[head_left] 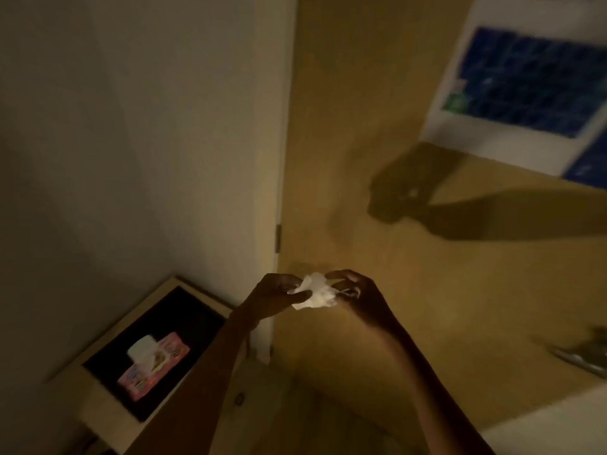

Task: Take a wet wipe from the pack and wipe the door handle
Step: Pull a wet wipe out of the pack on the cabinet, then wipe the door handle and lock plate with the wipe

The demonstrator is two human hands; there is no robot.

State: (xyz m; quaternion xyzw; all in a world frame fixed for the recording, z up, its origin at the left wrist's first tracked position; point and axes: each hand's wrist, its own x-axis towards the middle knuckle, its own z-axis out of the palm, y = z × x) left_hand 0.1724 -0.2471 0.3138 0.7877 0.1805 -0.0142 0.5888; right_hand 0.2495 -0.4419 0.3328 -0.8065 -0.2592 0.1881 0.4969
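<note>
Left hand (276,295) + right hand (358,295) both pinching wet wipe (316,292), midair before door | pack (154,366) on surface lower left | step: I'm unfolding wipe | next: reach door handle (581,357), far right, blurred

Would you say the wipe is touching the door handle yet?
Apart. The head view shows the wipe between both hands, well left of the door handle.
</note>
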